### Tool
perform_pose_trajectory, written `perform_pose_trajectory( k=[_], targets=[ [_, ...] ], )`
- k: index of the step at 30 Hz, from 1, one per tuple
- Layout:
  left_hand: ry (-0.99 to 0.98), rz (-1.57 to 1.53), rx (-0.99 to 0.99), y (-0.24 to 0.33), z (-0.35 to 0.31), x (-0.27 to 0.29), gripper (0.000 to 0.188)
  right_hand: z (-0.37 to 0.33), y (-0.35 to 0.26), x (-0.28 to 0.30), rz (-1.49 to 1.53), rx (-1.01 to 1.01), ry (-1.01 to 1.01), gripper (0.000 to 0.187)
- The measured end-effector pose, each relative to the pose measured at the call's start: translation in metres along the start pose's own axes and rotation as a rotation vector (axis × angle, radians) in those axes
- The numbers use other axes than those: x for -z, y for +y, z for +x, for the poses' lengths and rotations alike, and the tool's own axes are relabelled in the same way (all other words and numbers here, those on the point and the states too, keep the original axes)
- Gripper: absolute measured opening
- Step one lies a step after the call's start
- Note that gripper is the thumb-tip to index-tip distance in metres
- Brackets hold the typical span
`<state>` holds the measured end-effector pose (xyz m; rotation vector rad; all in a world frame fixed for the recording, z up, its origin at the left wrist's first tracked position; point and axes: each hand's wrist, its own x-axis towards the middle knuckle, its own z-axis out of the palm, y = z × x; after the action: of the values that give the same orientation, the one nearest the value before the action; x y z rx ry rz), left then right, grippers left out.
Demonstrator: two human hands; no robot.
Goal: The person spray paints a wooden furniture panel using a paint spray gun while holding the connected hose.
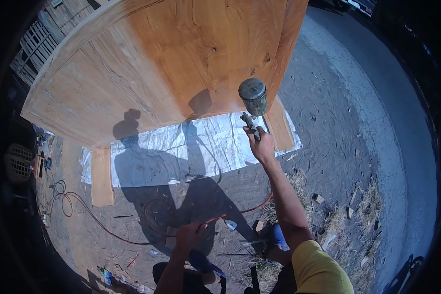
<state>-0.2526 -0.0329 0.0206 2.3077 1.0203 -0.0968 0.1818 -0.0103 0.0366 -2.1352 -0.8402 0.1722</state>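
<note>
My right hand [263, 147] is closed round the handle of a spray gun [250, 125], held out toward a large upright wooden panel [186, 54]. A dark, paint-stained round cup [253, 96] sits on top of the gun. A faint pale mist shows beside the nozzle, against the panel. The panel's right part is a glossy orange-brown, while its left part is pale, bare-looking wood. Lower down, my left hand [188, 235] grips a thin red hose [240, 212], which runs across the ground and up toward my right arm.
Wooden feet [102, 176] carry the panel over a silvery sheet [201, 147] spread on the dirt. Loops of hose [67, 203] lie at left. Wood scraps [318, 198] and dry grass [370, 210] dot the ground at right, beside a paved road [402, 108].
</note>
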Motion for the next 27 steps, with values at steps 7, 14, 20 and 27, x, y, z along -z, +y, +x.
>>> perform_pose_trajectory(
  k=[7, 14, 20, 27],
  targets=[
    [-0.059, -0.109, 0.119, 0.063, -0.081, 0.015, 0.038, 0.025, -0.140, 0.183, 0.161, 0.149, 0.110, 0.034],
    [0.000, -0.216, 0.138, 0.184, -0.141, 0.128, 0.030, 0.052, -0.261, 0.338, 0.109, 0.115, 0.154, 0.028],
    [0.073, -0.328, 0.159, 0.227, -0.164, 0.201, 0.028, 0.083, -0.288, 0.396, 0.129, 0.167, 0.218, 0.028],
    [0.045, -0.199, 0.194, 0.242, -0.191, 0.262, 0.028, 0.082, -0.264, 0.409, 0.042, -0.037, 0.169, 0.045]
  ],
)
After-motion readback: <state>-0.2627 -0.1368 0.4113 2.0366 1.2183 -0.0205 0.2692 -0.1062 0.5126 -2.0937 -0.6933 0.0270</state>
